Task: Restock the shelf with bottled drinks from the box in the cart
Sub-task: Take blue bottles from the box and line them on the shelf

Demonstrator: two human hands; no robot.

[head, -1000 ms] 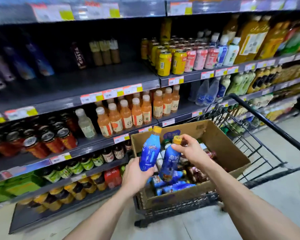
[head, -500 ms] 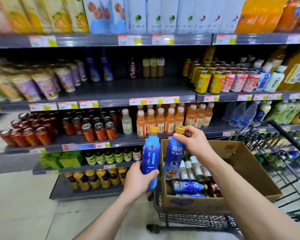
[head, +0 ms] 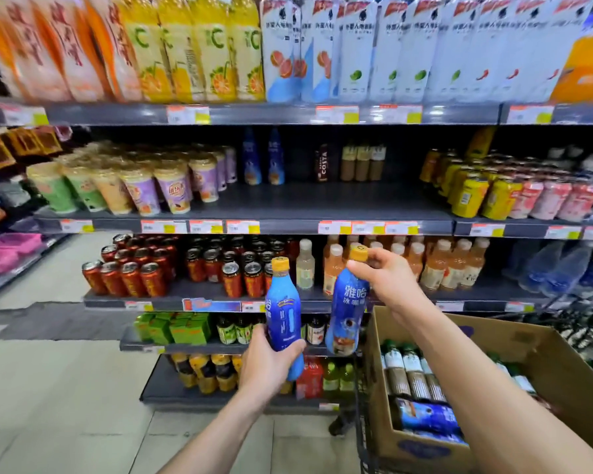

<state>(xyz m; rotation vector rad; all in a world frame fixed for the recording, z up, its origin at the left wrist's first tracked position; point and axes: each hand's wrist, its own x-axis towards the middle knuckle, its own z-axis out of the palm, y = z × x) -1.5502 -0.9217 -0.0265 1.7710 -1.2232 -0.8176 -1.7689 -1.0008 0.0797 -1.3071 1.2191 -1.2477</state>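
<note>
both bare forearms reach forward from the bottom edge. the left hand (head: 271,364) sits thumb-side up and wraps the lower body of a blue bottle with a yellow cap (head: 283,313), fingers curled round near its base, the bottle close to upright. the right hand (head: 387,278) is higher, wrist bent, fingers pinching the neck under the yellow cap of a second blue bottle (head: 347,309), which hangs tilted just beside the first. both bottles are in the air in front of the shelves, left of the cardboard box (head: 545,354) in the wire cart (head: 361,425). more bottles (head: 408,371) stand and lie inside the box. two matching blue bottles (head: 261,159) stand at the back of the dark shelf (head: 322,200) above.
</note>
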